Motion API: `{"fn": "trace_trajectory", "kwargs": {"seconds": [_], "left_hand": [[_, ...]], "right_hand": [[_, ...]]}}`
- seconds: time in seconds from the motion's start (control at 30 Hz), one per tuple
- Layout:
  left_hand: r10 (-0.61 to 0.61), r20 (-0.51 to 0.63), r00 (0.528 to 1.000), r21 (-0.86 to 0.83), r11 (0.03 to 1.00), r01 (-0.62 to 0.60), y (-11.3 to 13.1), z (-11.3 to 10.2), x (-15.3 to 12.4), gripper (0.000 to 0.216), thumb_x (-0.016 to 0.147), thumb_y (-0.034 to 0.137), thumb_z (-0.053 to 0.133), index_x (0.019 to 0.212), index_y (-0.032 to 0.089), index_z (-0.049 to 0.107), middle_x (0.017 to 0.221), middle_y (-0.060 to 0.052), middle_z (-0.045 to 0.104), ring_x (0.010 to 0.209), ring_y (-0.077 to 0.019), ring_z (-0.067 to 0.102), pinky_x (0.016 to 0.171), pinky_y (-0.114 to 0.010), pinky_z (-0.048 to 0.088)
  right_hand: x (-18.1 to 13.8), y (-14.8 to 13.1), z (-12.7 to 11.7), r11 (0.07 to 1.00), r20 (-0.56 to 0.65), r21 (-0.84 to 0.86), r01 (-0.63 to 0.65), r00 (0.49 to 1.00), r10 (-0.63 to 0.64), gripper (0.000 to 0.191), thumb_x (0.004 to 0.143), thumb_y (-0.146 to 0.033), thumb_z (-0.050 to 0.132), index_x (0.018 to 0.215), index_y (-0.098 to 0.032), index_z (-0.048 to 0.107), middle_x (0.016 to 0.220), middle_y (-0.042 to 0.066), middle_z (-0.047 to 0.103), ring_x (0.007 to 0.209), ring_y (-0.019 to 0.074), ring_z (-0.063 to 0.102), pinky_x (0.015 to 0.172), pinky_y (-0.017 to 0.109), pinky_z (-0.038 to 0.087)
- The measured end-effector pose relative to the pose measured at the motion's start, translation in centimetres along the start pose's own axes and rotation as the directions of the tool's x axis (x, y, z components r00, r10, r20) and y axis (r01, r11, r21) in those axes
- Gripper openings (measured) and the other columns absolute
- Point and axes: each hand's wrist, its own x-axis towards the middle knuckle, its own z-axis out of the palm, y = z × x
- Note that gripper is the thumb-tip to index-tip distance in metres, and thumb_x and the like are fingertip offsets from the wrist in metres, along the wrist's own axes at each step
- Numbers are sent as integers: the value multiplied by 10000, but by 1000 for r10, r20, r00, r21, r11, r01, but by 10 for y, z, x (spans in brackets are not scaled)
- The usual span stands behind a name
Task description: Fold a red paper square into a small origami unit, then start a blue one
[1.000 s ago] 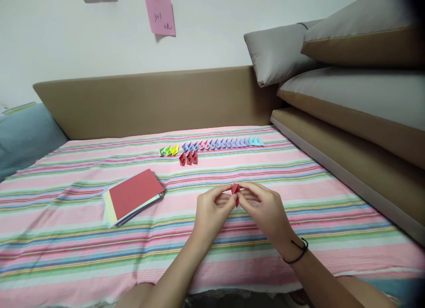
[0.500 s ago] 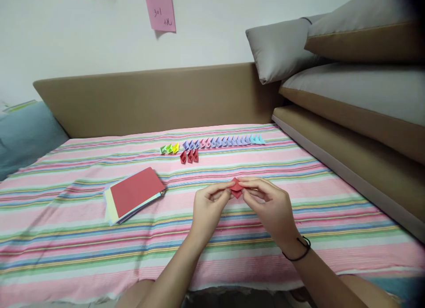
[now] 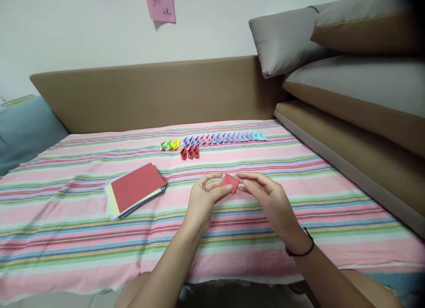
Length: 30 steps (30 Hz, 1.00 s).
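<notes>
A small piece of folded red paper (image 3: 230, 181), now a flattish diamond, is held up above the striped cloth. My left hand (image 3: 203, 202) pinches it from the left, its thumb lying over the front face and the index finger raised behind. At the paper's right corner are the bent fingertips of my right hand (image 3: 270, 202), thumb and fingers close together around that corner. Beyond my hands stand three folded dark red paper pieces (image 3: 190, 153). Behind them runs a row of purple, pink and blue folded paper pieces (image 3: 226, 138), with green and yellow ones (image 3: 170, 144) to its left.
A stack of coloured paper sheets (image 3: 137, 187), red on top, lies left of my hands on the striped cloth (image 3: 99, 250). Grey and brown cushions (image 3: 358, 86) are piled at the right. A brown backrest (image 3: 159, 98) closes off the far side.
The red paper has turned from an opened, pocket-like shape to a flat diamond face and shifted slightly left. My left thumb has moved onto its front, and my right fingers have loosened.
</notes>
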Motion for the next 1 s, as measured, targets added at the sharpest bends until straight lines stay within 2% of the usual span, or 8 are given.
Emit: {"fn": "trace_trajectory", "kwargs": {"seconds": [0.1,0.23,0.43,0.57,0.77,0.87,0.93,1.0], "left_hand": [[-30,-15,999,-50,998,29,-2,0,1,475,511,176,835,951,145,659,802,-44,730,710,-136,666,781,-269,501],[30,13,999,-24,999,-29,-5,0,1,387,550,205,815,905,135,680,829,-55,722,749,-151,657,752,-262,494],[64,92,994,103,992,-74,-2,-2,0,298,637,252,768,904,149,688,846,-63,729,783,-166,661,754,-271,498],[57,97,994,184,980,-74,2,-5,1,266,623,284,778,835,135,719,782,-70,735,738,-181,668,745,-290,508],[-18,59,998,120,993,11,6,-9,3,210,565,269,810,688,137,703,635,-29,702,576,-130,626,654,-266,504],[-10,121,993,136,991,-7,7,-8,3,227,588,272,795,746,137,703,674,-34,703,609,-133,632,674,-272,511],[10,183,983,203,978,-48,6,-9,4,316,573,247,802,858,148,707,736,-41,712,661,-147,643,689,-276,514],[28,210,977,300,950,-91,5,-9,4,353,546,228,811,875,147,712,748,-48,712,654,-156,640,658,-272,513]], "right_hand": [[1,5,2,993,46,8,-114,992,114,240,754,-375,667,881,-173,647,870,49,699,837,188,665,801,330,549],[0,13,7,985,153,-7,-173,973,172,284,707,-400,711,851,-160,668,798,47,697,779,191,665,749,326,553],[-3,15,8,984,128,-86,-158,978,168,277,728,-422,686,790,-153,684,698,47,688,697,184,661,694,323,558],[-4,12,9,983,153,-100,-156,974,170,256,732,-414,678,739,-158,664,638,35,672,637,167,650,652,308,557],[-5,5,12,988,206,-60,-143,967,153,249,757,-395,646,660,-166,628,614,21,655,576,138,617,596,278,534],[-6,6,10,986,185,-92,-137,971,152,229,766,-372,630,662,-168,633,605,16,644,573,138,605,592,274,514],[-6,9,9,982,178,-140,-128,972,152,208,776,-355,614,684,-170,641,606,14,640,580,142,600,593,276,502],[-6,10,8,972,199,-212,-98,970,141,194,786,-334,598,685,-174,641,606,11,628,572,140,580,572,270,480]]}}
